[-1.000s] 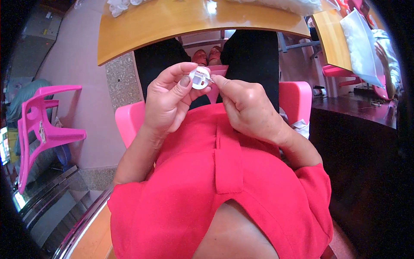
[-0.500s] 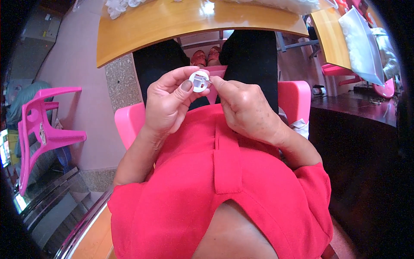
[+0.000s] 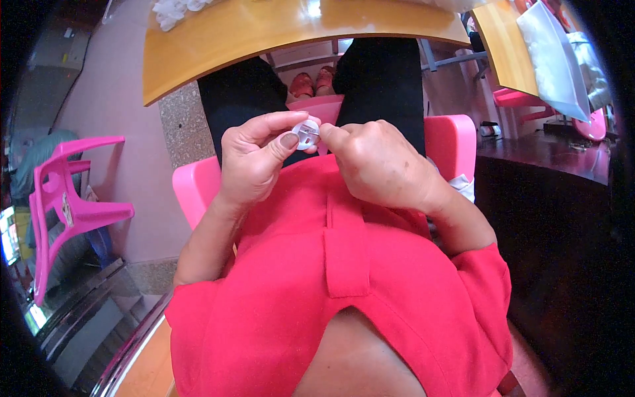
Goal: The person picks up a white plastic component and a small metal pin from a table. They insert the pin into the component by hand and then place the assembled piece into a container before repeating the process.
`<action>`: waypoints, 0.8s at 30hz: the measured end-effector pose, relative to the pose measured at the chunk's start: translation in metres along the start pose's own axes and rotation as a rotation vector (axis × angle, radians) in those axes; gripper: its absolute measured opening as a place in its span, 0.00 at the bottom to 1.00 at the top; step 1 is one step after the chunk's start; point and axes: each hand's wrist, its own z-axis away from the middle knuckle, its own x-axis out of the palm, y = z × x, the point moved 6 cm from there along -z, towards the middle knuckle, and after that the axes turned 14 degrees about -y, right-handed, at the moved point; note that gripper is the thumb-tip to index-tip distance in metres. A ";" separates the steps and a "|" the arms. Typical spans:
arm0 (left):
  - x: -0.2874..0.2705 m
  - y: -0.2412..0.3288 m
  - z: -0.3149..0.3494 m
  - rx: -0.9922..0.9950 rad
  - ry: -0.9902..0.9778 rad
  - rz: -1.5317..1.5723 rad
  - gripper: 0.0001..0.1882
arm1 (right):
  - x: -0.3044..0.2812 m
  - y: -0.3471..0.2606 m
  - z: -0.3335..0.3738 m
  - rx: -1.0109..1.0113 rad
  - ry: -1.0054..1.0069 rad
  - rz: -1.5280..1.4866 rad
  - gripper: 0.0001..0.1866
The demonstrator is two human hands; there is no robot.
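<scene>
Hands and disc sit where they did half a second ago, at upper centre of the frame just below the yellow table (image 3: 218, 40) edge, with no shift I can make out. Left hand (image 3: 254, 165) pinches the small round white plastic disc (image 3: 306, 133) between thumb and curled forefinger, while the right hand (image 3: 380, 162) is closed with its fingertips touching the disc's right rim. Being round, the disc shows no long axis; its flat face is turned toward the camera, above the red shirt (image 3: 344, 278).

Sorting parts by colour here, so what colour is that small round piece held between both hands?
White, a small round plastic piece, seen clearest in the head view.
</scene>
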 end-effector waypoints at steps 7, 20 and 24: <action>0.001 -0.008 -0.002 -0.051 -0.081 -0.019 0.13 | 0.006 0.011 0.000 0.031 -0.235 -0.044 0.16; 0.004 -0.009 -0.007 -0.057 -0.055 0.189 0.15 | -0.006 -0.003 0.010 0.146 -0.045 0.122 0.11; 0.003 -0.010 -0.006 -0.062 -0.059 0.192 0.15 | -0.002 -0.003 0.008 0.129 -0.040 0.172 0.11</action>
